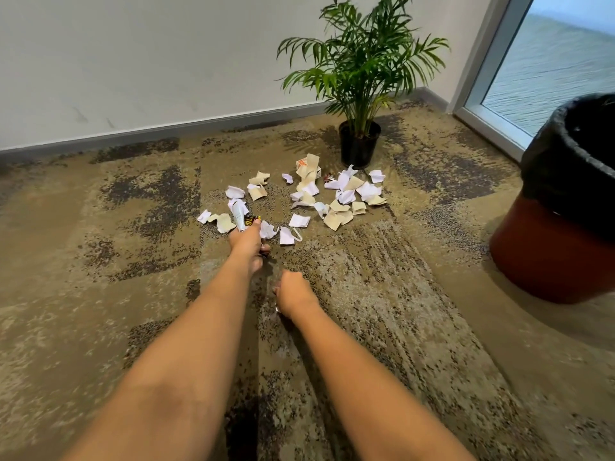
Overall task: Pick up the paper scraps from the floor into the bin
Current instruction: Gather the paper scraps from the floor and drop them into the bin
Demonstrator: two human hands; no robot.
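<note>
On patterned carpet (382,294), brown and grey, running back to a white wall (133,61) with a grey skirting board (166,129). Far right: a glazed door or window (549,68) in a pale frame. Open floor lies on my left, around my arms, and between the litter and the bin.

Item: bin (545,254), red-brown body, black liner folded over the rim, at the right edge, well apart from the litter, partly cut off by the frame.

Item: potted palm (361,71) in a black pot (358,148), near the wall, just behind the far end of the litter.

Item: paper scraps (336,197), white and cream, torn and crumpled, scattered on the carpet in front of the pot, spreading leftward toward me.

Item: my left hand (248,242), arm stretched forward, at the near left edge of the scatter. It is closed around a rolled pale piece of paper (240,216) that sticks up from the fist, with a dark wrapper (252,222) beside it. Loose scraps lie just beside this hand on either side.

Item: my right hand (293,292), curled into a loose fist, nearer to me than the left, short of the scraps. Whether it holds anything, I cannot tell.
</note>
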